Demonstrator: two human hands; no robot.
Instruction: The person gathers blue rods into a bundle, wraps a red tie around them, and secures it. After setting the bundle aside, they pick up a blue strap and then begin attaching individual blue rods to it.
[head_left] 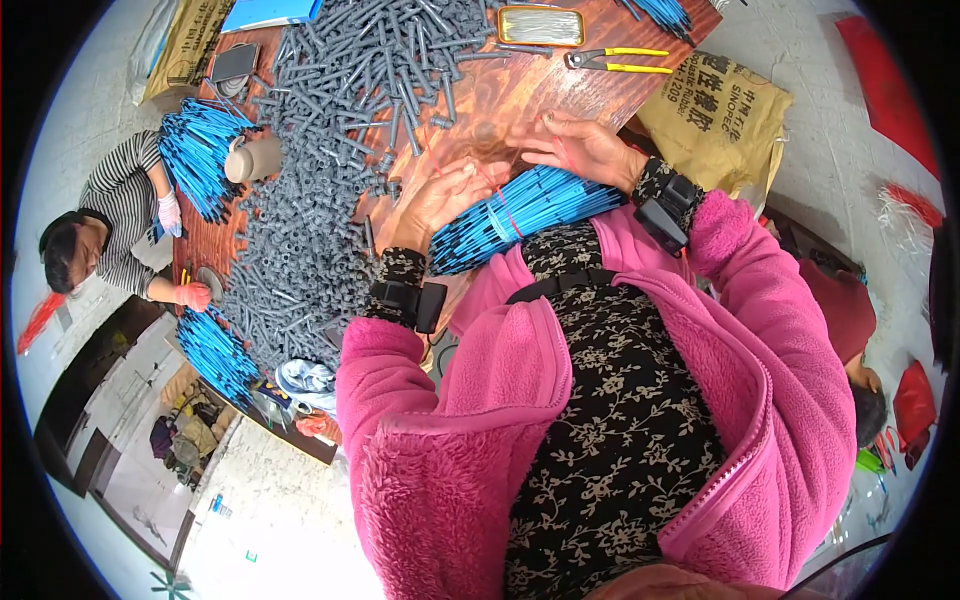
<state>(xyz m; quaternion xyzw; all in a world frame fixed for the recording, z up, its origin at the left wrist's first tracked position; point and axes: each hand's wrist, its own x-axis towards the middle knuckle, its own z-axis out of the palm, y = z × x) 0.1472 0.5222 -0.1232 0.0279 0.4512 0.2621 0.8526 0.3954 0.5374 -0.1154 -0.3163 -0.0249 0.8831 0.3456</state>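
**A:** Blue rods, a bundle (530, 212) of them tied round with a red band (508, 215), lie across the near edge of the worktop (500, 95), right against my pink jacket. That bundle is what I have in hand.

**B:** And your hands?

**A:** My left hand (435, 200) is cupped loosely over the bundle's left part, fingers half curled, the grip not clenched. My right hand (578, 148) lies flat and spread, fingers released, just above the bundle's right end; whether it touches the rods I cannot tell.

**B:** What is the surface like?

**A:** I see a reddish-brown wooden worktop, bare only in a patch before my hands. A wide heap of grey plastic pieces (345, 120) covers its left and far parts, too many to count. The floor around it is pale concrete.

**B:** Any packages?

**A:** One tan woven sack (715, 115) with dark print lies on the floor to my right, beside the worktop's corner. Another tan sack (190, 45) sits at the far left. One flat rectangular tin (540, 25) rests at the far edge, with one pair of yellow-handled pliers (620, 62) just right of it.

**B:** And other bundles?

**A:** I count three more blue heaps: one at the left (200, 150), one at the near left (215, 350), one at the far right corner (665, 12). One co-worker in a striped top (120, 200) sits at the left side.
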